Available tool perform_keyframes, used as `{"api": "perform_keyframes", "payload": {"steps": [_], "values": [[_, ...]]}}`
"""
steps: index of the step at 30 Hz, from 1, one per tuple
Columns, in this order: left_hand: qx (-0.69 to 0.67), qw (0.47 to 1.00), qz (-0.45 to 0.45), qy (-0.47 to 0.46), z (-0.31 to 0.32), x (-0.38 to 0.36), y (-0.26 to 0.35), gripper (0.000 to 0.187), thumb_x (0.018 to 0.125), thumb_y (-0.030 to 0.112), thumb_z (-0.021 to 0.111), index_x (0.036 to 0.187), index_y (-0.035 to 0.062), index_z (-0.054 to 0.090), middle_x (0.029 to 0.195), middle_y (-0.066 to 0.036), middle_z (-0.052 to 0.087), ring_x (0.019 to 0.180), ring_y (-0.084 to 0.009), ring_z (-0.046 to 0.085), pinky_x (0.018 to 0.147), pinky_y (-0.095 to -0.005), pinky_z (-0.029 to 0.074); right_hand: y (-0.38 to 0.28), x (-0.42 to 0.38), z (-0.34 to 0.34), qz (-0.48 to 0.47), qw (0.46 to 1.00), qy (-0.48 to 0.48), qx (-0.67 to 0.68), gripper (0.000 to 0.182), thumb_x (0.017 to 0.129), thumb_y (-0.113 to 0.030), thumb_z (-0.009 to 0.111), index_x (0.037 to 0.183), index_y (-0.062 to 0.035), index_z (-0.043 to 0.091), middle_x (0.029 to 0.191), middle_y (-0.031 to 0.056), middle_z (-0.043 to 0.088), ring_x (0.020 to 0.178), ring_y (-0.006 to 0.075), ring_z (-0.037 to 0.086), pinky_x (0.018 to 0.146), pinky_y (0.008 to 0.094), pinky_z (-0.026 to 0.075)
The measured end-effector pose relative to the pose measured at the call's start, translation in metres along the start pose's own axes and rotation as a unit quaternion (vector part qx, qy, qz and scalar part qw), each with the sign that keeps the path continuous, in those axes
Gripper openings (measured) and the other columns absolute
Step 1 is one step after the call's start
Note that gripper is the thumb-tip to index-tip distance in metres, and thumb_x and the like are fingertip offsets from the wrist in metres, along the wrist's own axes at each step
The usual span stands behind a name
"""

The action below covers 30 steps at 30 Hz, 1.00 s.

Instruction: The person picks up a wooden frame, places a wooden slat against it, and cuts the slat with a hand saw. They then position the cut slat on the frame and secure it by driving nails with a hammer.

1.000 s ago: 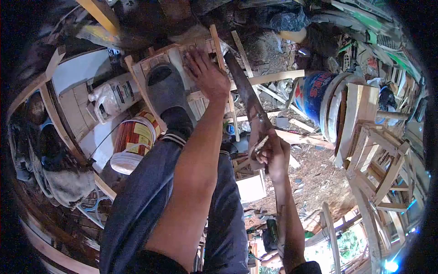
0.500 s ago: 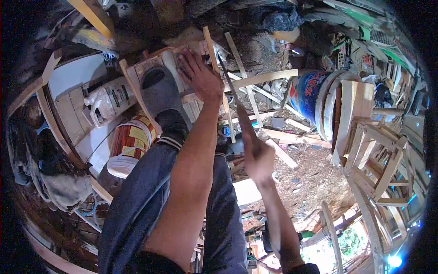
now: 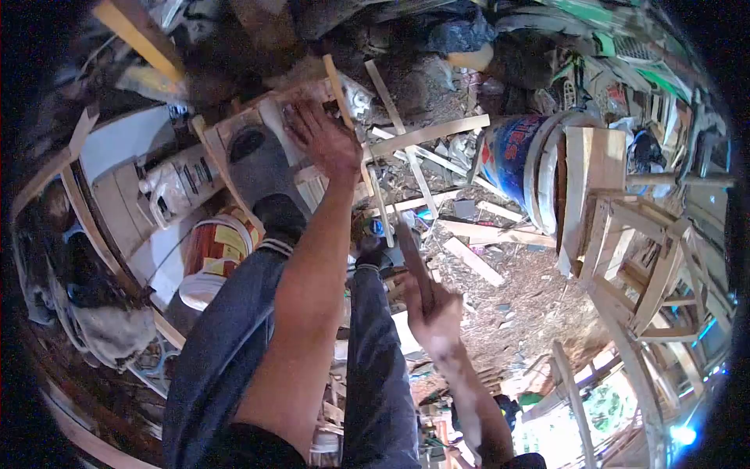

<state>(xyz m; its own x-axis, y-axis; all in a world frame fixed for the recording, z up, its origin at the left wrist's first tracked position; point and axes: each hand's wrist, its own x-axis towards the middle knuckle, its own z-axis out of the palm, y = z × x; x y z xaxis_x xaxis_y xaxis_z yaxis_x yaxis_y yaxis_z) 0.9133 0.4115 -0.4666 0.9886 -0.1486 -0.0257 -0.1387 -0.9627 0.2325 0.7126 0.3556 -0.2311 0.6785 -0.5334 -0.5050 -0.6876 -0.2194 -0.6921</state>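
My left hand (image 3: pixel 324 144) lies with fingers outstretched on a pale wooden workpiece (image 3: pixel 275 117) on a low wooden bench. My left foot, in a dark slide sandal (image 3: pixel 262 168), rests on the wood beside it. A thin upright wooden strip (image 3: pixel 337 90) runs just right of the fingers. My right hand (image 3: pixel 433 316) is closed round the handle of a handsaw (image 3: pixel 414 254), seen nearly edge-on. Its dark, narrow blade points up and away from me, with the tip near the lower end of another strip (image 3: pixel 381 207).
Crossed wooden slats (image 3: pixel 426 134) and offcuts (image 3: pixel 474 260) litter the sawdust-covered ground. A blue bucket (image 3: pixel 512 160) lies to the right, beside a wooden frame (image 3: pixel 656 273). A brown-and-white paint bucket (image 3: pixel 207 266) and a plastic jug (image 3: pixel 162 191) are at the left.
My right hand has drawn the handsaw back toward me, its tip moving down from beside the bench. The left hand keeps pressing on the wood; the whole view has shifted slightly.
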Motion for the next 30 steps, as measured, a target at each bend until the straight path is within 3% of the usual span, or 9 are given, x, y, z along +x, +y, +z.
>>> {"api": "perform_keyframes", "payload": {"steps": [1,7,11,15,19,23,25,26,30], "values": [[0.001,1.000,-0.010,0.002,0.003,0.001,0.000,0.062,0.087,0.021,0.046,0.143,0.0004,0.027,0.155,-0.013,0.013,0.144,-0.0304,0.007,0.115,-0.0502,0.001,-0.014,-0.006,-0.011,0.066,0.997,-0.022,0.017,0.019,0.090,-0.014,0.058,0.080,-0.0004,0.066,0.048,0.0105,0.053,0.039,0.0156,0.053,0.038,0.0342,0.038],[0.043,0.999,-0.002,-0.018,-0.001,0.005,0.002,0.075,0.084,0.030,0.052,0.145,0.0001,0.021,0.155,-0.013,0.015,0.144,-0.0302,0.006,0.115,-0.0503,0.005,-0.001,0.098,0.052,0.037,0.997,-0.043,-0.043,0.034,0.092,-0.028,0.056,0.074,0.0007,0.063,0.050,0.0125,0.056,0.044,0.0215,0.057,0.043,0.0348,0.040],[0.055,0.998,0.009,0.000,-0.010,0.000,0.007,0.073,0.085,0.031,0.051,0.145,0.0006,0.022,0.155,-0.012,0.014,0.144,-0.0301,0.007,0.115,-0.0498,0.005,-0.005,0.022,0.027,-0.006,0.994,0.086,0.062,0.034,0.090,-0.030,0.054,0.087,0.0009,0.067,0.066,0.0229,0.063,0.059,0.0371,0.065,0.056,0.0435,0.053],[0.084,0.996,-0.001,-0.026,-0.002,0.004,0.000,0.071,0.086,0.032,0.050,0.145,0.0011,0.025,0.155,-0.013,0.014,0.144,-0.0307,0.008,0.115,-0.0500,0.005,-0.009,0.065,0.040,0.120,0.992,-0.043,-0.022,0.031,0.092,-0.024,0.057,0.076,0.0034,0.062,0.056,0.0214,0.057,0.050,0.0359,0.059,0.047,0.0395,0.043],[0.002,0.999,0.016,0.035,-0.003,0.002,0.001,0.070,0.085,0.033,0.051,0.143,0.0016,0.028,0.155,-0.013,0.015,0.144,-0.0306,0.008,0.115,-0.0497,0.004,-0.021,0.072,0.038,0.045,0.998,-0.030,0.020,0.028,0.092,-0.021,0.055,0.081,0.0034,0.063,0.056,0.0227,0.056,0.051,0.0356,0.059,0.046,0.0404,0.043],[0.031,0.999,-0.003,0.010,-0.002,0.002,0.002,0.071,0.085,0.033,0.050,0.144,0.0015,0.026,0.155,-0.013,0.015,0.144,-0.0303,0.008,0.115,-0.0494,0.003,-0.046,0.012,-0.006,0.092,0.990,-0.007,0.105,0.029,0.095,-0.021,0.049,0.089,0.0015,0.066,0.059,0.0210,0.060,0.048,0.0292,0.061,0.045,0.0394,0.046],[0.071,0.998,0.001,0.003,0.005,0.002,0.000,0.077,0.084,0.037,0.052,0.146,0.0018,0.022,0.155,-0.013,0.014,0.144,-0.0300,0.007,0.115,-0.0492,0.003,-0.016,0.055,0.027,0.119,0.990,-0.059,-0.044,0.035,0.094,-0.026,0.050,0.083,0.0039,0.065,0.060,0.0219,0.060,0.048,0.0324,0.060,0.047,0.0394,0.046],[0.083,0.996,0.013,-0.003,0.001,0.002,-0.001,0.078,0.084,0.039,0.052,0.146,0.0027,0.022,0.155,-0.013,0.014,0.144,-0.0294,0.008,0.115,-0.0491,0.003,-0.008,0.088,0.043,0.117,0.988,-0.094,-0.024,0.037,0.092,-0.033,0.051,0.097,0.0016,0.063,0.066,0.0242,0.062,0.064,0.0431,0.063,0.054,0.0484,0.053],[0.030,1.000,0.000,0.003,0.005,0.005,-0.002,0.079,0.084,0.041,0.054,0.146,0.0036,0.022,0.155,-0.013,0.016,0.144,-0.0297,0.008,0.115,-0.0485,0.004,-0.026,0.036,0.021,0.038,0.998,0.010,0.047,0.029,0.090,-0.023,0.054,0.111,-0.0033,0.059,0.078,0.0237,0.065,0.067,0.0426,0.063,0.059,0.0471,0.054]]}}
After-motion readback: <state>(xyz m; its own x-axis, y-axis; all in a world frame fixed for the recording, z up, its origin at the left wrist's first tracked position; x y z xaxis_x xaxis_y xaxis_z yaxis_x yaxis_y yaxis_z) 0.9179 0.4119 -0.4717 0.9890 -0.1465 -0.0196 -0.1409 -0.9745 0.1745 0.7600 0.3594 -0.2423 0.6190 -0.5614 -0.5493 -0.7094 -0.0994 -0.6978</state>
